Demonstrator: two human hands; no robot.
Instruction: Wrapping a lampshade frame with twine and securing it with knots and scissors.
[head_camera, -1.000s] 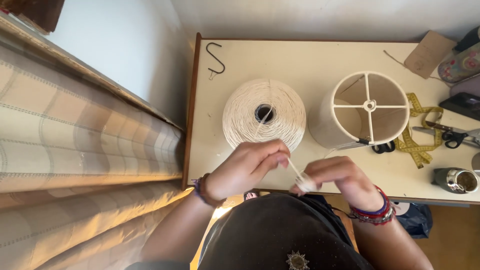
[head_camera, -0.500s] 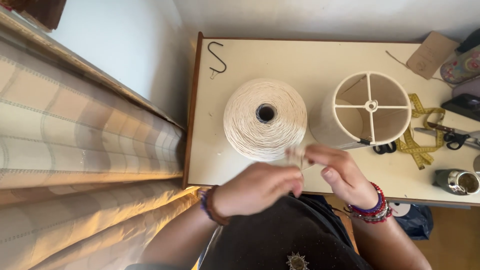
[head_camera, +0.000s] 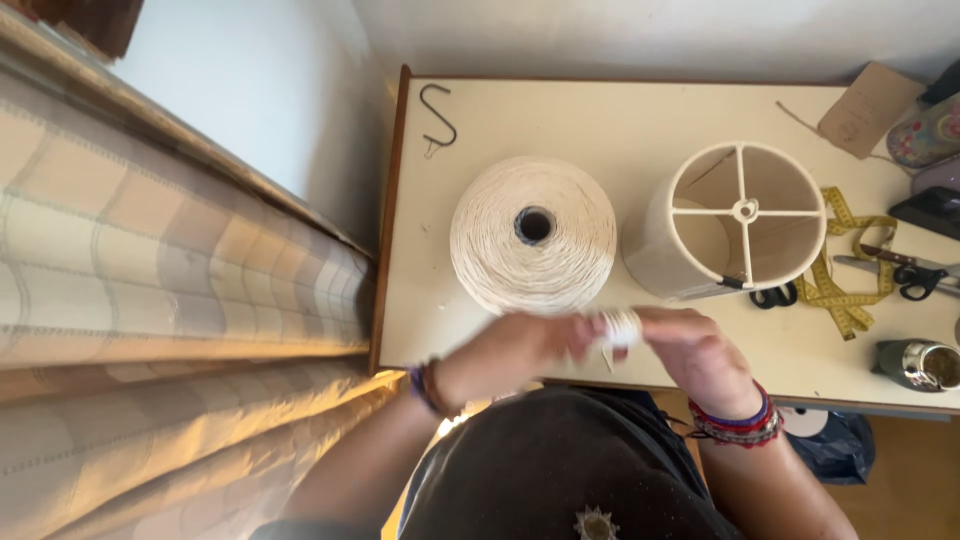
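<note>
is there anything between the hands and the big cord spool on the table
Nothing visible. Both hands, left and right, hold a small cord bundle at the table edge; the spool stands just beyond, with only bare tabletop between.

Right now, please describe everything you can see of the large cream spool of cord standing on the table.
The large cream spool of cord is a thick round cone of tightly wound, off-white string, seen from above, with a dark hollow core at its centre. It stands upright on the pale table, near the left edge, beside the cream drum lampshade. Neither hand visibly touches it; the blurred hands work just in front of it.
</note>
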